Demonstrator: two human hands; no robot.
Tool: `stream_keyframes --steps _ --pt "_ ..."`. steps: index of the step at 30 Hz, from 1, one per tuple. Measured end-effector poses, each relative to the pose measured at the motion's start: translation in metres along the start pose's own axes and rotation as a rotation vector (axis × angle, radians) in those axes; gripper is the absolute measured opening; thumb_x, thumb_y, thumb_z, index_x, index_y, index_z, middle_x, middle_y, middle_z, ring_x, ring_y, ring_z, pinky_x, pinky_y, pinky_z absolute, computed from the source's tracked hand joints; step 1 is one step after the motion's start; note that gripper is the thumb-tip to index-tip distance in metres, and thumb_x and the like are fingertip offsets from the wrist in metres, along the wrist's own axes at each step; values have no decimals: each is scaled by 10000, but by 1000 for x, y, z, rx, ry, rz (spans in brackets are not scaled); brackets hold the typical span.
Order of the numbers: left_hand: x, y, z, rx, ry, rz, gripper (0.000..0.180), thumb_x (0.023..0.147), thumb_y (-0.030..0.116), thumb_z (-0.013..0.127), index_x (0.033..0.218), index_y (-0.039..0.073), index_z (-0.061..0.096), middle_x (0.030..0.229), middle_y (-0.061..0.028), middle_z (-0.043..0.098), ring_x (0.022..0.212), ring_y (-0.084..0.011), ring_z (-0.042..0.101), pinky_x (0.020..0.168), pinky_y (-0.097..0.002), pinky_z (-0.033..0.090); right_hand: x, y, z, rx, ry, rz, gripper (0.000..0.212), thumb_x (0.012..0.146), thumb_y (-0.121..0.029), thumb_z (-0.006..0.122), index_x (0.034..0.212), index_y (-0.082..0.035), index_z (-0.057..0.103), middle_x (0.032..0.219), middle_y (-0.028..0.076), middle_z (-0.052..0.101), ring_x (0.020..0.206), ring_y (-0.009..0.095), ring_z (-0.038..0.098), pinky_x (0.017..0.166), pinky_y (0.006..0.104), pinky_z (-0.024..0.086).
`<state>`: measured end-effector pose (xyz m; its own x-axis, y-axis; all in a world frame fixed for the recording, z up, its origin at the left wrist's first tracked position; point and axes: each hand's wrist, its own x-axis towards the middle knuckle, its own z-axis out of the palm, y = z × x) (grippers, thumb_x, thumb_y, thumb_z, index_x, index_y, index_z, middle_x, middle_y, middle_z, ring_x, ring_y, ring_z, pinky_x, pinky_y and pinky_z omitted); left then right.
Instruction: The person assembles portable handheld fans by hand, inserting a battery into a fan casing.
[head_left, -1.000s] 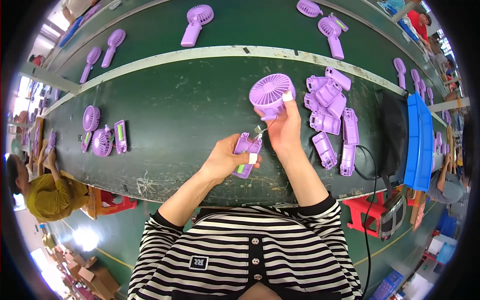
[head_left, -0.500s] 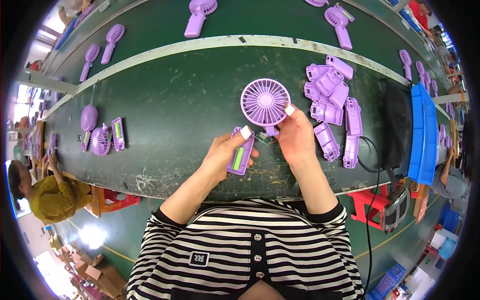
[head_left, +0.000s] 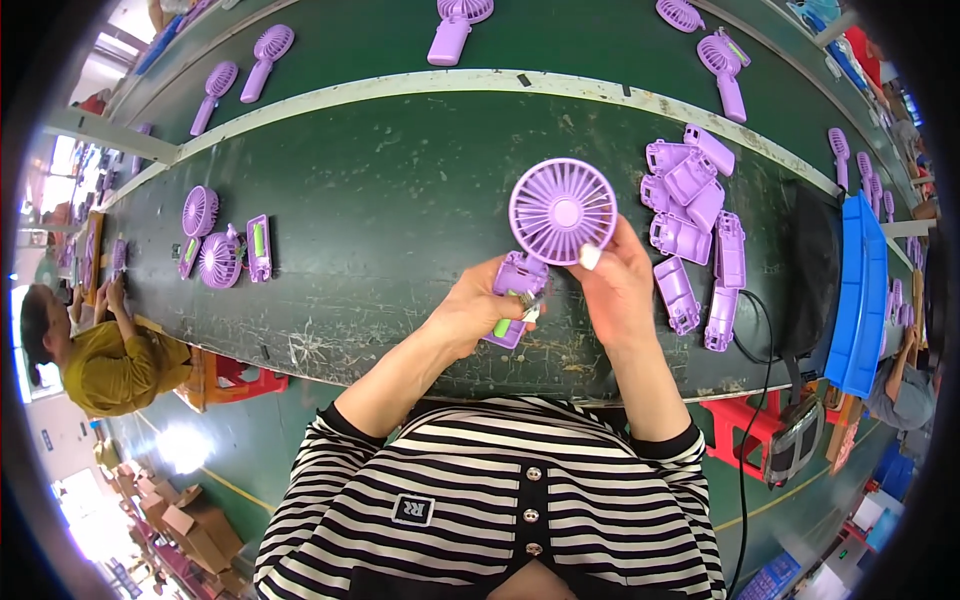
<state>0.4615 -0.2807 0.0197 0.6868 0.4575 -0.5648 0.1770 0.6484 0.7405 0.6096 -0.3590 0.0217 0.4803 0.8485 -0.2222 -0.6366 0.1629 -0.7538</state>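
Observation:
My right hand grips a purple fan head by its lower right rim, its round grille facing up. Below it, my left hand is closed around a purple handle shell. A green battery shows in the shell's lower part. The left thumb presses on a small circuit board with thin wires, lying over the shell. The fan head's neck meets the shell's upper end; whether it is seated there I cannot tell. White coverings wrap the tips of some fingers.
Several empty purple shells are heaped to the right, beside a black bag, a cable and a blue tray. More fan parts lie left. Beyond the white rail, purple fans rest on a green surface. A co-worker sits far left.
The fan head and handle shell have come together, neck against the shell's upper end. The circuit board has moved from between the hands to under my left thumb. The whole view has shifted slightly.

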Motion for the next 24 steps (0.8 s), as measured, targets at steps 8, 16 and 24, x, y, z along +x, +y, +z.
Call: stream_keyframes --steps 8,16,24 --pt "-7 4 -4 3 -129 74 411 765 29 469 1172 -14 427 911 -133 603 685 -190 599 637 -282 493 7 -5 -14 -58 -119 123 516 722 6 572 1212 28 413 1123 95 531 1026 182 526 907 348 406" --pt "6 -10 -4 129 -87 220 317 885 179 509 1128 -21 477 887 -90 598 718 -151 594 660 -277 504 8 -6 -12 -82 -115 133 523 722 6 573 1217 43 409 1105 104 540 1020 180 529 894 337 419" --pt "10 -11 0 48 89 200 221 885 163 516 1014 -17 522 796 -95 600 576 -142 587 519 -263 511 -4 8 -12 -937 -104 -449 515 684 -37 609 1157 53 426 1140 181 470 1062 281 489 922 362 379"
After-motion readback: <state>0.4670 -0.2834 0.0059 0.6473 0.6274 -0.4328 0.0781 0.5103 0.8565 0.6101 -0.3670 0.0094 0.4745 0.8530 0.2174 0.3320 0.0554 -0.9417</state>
